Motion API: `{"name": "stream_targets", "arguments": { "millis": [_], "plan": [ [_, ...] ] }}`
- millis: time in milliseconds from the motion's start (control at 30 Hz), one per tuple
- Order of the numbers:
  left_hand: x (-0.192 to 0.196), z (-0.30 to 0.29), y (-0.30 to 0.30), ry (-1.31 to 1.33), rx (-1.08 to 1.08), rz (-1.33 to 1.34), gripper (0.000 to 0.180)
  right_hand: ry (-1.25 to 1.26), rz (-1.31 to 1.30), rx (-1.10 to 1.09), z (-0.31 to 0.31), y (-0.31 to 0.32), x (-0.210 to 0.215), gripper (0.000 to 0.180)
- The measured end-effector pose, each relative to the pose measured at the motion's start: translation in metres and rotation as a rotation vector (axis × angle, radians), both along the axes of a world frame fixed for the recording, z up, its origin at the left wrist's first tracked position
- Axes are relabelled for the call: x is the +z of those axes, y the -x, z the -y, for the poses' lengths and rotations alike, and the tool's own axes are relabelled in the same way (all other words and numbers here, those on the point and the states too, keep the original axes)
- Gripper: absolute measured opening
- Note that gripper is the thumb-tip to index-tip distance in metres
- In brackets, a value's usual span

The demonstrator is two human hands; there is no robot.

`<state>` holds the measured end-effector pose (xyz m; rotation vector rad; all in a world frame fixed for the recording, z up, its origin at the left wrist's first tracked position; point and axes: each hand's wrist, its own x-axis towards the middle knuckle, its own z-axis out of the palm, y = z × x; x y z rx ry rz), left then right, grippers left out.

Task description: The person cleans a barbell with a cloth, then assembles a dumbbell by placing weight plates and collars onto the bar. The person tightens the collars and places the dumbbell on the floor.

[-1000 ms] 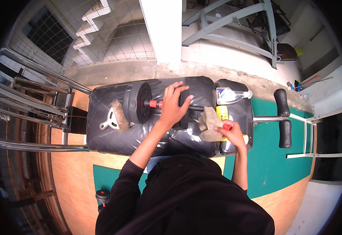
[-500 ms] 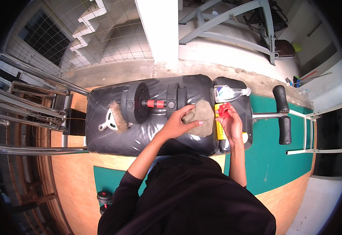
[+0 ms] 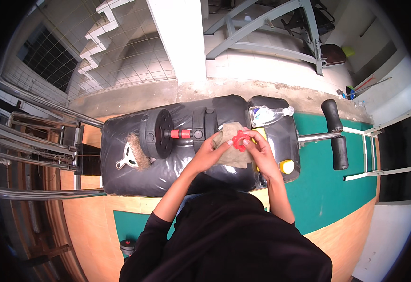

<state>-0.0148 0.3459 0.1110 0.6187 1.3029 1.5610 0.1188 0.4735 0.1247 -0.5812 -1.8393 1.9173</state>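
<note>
A black dumbbell point(image 3: 177, 134) with a red handle lies across a black padded bench point(image 3: 120, 174). My left hand point(image 3: 212, 150) holds a beige cloth point(image 3: 231, 150) just right of the dumbbell's near plate. My right hand point(image 3: 257, 143) grips a small red star-shaped collar nut point(image 3: 239, 140) and presses it against the cloth. Both hands meet over the middle of the bench.
A clear plastic bottle point(image 3: 266, 114) and a yellow bottle with a yellow cap point(image 3: 285, 165) lie on the bench's right pad. A brush with a white handle point(image 3: 130, 155) rests at the left. Padded rollers point(image 3: 337, 134) stick out right. A metal rack point(image 3: 26, 141) stands left.
My left hand left the dumbbell and took hold of the cloth. My right hand lifted the red nut from the bench's right side up to the cloth.
</note>
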Motion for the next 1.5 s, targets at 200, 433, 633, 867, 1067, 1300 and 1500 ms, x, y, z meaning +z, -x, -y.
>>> {"name": "stream_targets", "arguments": {
  "millis": [200,433,633,867,1067,1300,1500],
  "plan": [
    [0.012,-0.001,-0.017,0.067,0.145,-0.771,0.071,0.414,-0.085,-0.056,0.008,0.006,-0.013,0.019],
    [0.038,0.000,-0.008,-0.093,0.079,-1.352,0.054,0.313,-0.059,0.064,0.006,-0.004,-0.009,0.020],
    [0.036,-0.005,-0.007,-0.150,0.151,-1.067,0.040,0.462,-0.017,-0.073,0.014,0.002,-0.016,0.027],
    [0.039,0.004,0.013,-0.353,0.267,-0.120,0.035,1.000,-0.133,-0.149,0.005,-0.005,-0.025,0.039],
    [0.036,0.011,-0.001,-0.131,0.078,-0.034,0.032,0.209,-0.126,-0.226,0.013,-0.002,-0.016,0.030],
    [0.028,-0.007,-0.015,-0.236,0.312,-0.843,0.031,0.129,-0.126,-0.169,0.025,0.003,0.002,0.031],
    [0.019,-0.004,0.022,-0.349,0.440,-0.309,0.035,0.111,-0.111,-0.113,0.033,-0.008,0.021,0.032]
  ]
}}
